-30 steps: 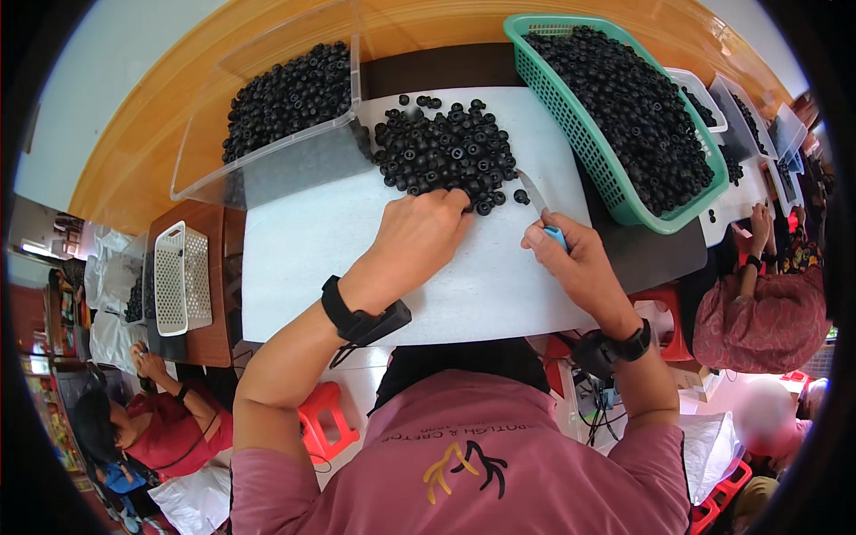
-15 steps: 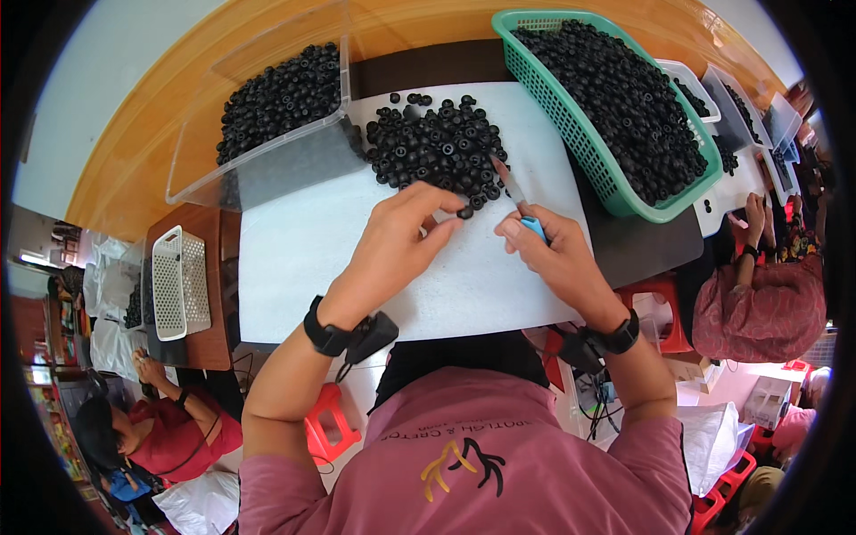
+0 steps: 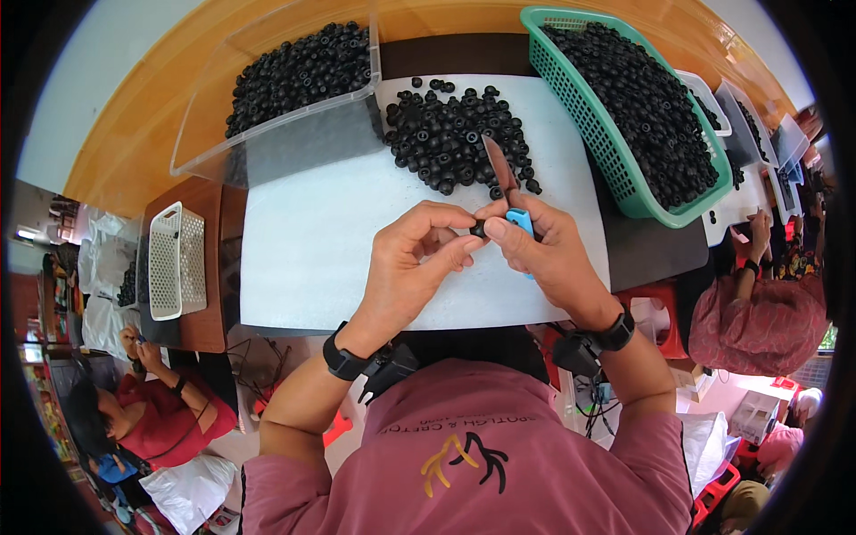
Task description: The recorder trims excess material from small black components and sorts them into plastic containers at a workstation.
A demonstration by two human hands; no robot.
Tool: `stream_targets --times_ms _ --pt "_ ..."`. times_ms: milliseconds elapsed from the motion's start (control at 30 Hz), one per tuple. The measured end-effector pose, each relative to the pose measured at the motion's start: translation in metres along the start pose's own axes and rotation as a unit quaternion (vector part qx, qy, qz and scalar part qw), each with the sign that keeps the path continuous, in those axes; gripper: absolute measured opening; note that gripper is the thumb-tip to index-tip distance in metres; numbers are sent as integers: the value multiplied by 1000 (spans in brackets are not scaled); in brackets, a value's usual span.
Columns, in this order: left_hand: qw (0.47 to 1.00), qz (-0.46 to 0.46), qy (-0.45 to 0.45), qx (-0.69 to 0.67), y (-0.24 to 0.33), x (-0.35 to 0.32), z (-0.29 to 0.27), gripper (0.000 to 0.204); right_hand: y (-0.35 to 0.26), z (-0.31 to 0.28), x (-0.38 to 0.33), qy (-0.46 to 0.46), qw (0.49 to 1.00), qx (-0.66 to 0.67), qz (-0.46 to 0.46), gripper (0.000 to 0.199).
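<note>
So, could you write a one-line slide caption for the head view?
Left hand pinches a small black ring while right hand holds a blue-handled knife beside a loose pile.

A pile of small parts [image 3: 459, 138] lies on the mat [image 3: 312, 241], between a bin [image 3: 276, 134] left and a basket [image 3: 615, 169] right.

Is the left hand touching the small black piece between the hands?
Touching. The head view shows the left hand's fingertips pinching the small black piece, with the right hand's thumb against it too.

White plastic bags [image 3: 192, 489] lower left, clear bags [image 3: 105, 259] at left edge, possibly a cardboard box [image 3: 752, 415] lower right; no screens.
</note>
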State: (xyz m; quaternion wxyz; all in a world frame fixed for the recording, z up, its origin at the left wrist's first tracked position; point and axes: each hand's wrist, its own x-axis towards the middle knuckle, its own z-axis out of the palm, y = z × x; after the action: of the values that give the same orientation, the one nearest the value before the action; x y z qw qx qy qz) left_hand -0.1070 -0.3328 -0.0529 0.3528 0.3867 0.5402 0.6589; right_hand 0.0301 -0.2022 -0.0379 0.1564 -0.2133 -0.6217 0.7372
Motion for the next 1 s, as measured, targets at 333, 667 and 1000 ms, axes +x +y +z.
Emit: stream_targets --times_ms 333,667,1000 --pt "989 103 40 103 -2 -1 -3 23 -14 10 3 23 993 -94 -65 20" --pt "985 121 26 121 -2 -5 -6 26 -20 6 6 -20 997 42 68 17" --pt "998 44 29 -16 -8 -9 -4 26 -17 13 7 0 999 14 44 16"
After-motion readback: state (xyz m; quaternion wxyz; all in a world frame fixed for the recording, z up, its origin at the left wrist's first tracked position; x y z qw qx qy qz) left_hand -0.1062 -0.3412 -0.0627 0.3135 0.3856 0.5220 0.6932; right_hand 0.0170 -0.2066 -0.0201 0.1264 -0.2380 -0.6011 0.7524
